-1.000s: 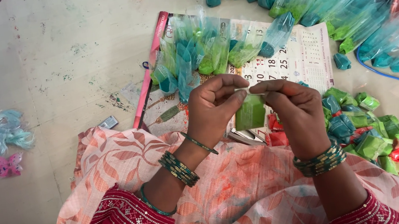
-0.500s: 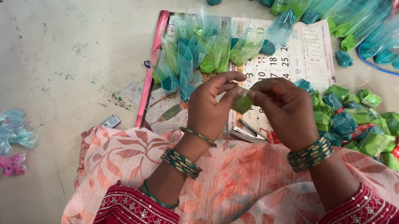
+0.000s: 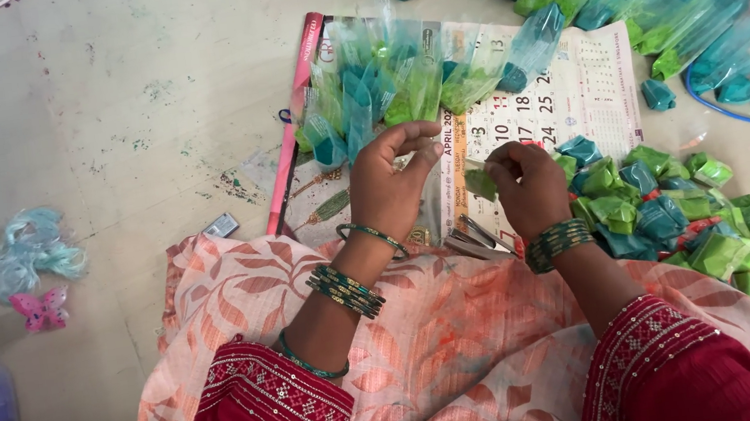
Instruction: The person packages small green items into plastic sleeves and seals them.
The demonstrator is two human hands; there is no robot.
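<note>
Floor (image 3: 91, 103) held a calendar (image 3: 571, 88) at 12 o'clock. Right hand (image 3: 526, 186) pinched a green packet (image 3: 480, 183), mostly hidden. Left hand (image 3: 391, 184) was half-curled, empty, beside it. Folded packets (image 3: 673, 200) lay at 3 o'clock.

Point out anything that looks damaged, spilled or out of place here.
The floor is stained and chipped left of the wall calendar, which serves as a work mat. A pink butterfly clip lies apart at left. The right hand pinches a green packet; nothing has spilled.
</note>
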